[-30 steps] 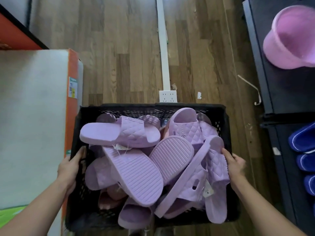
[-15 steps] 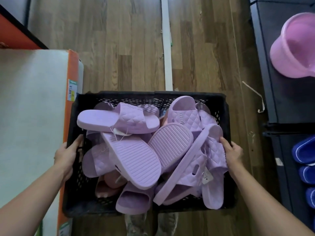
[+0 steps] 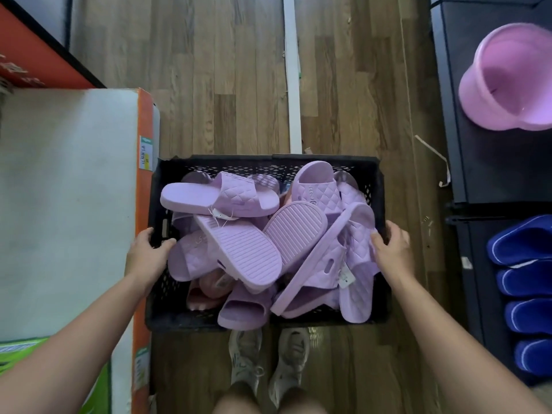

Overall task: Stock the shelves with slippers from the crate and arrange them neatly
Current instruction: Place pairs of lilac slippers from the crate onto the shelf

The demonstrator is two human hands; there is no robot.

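Crate: a black lattice crate (image 3: 263,162) stands on the floor, between a carton and a shelf unit.
Crate contents: lilac slippers (image 3: 239,249) heaped past the rim, some sole-up, some strap-up, paper tags on a few; pinkish slippers (image 3: 209,282) lie underneath.
Left hand (image 3: 148,253): clamped on the crate's left wall, thumb inside.
Right hand (image 3: 392,249): curled over the crate's right wall, touching a lilac slipper.
Hands: well apart, one per side.
Left side: the white carton (image 3: 65,204) with an orange edge touches the crate.
Floor: brown wood planks (image 3: 224,70), a white strip (image 3: 291,70) running away from the crate.
Right side: the black shelf unit (image 3: 484,162) holds a pink basin (image 3: 507,79); blue slippers (image 3: 522,243) sit lower.
Counts: one crate, one basin, four blue slippers in view, two grey sneakers (image 3: 245,360); lilac slippers too tangled to count.
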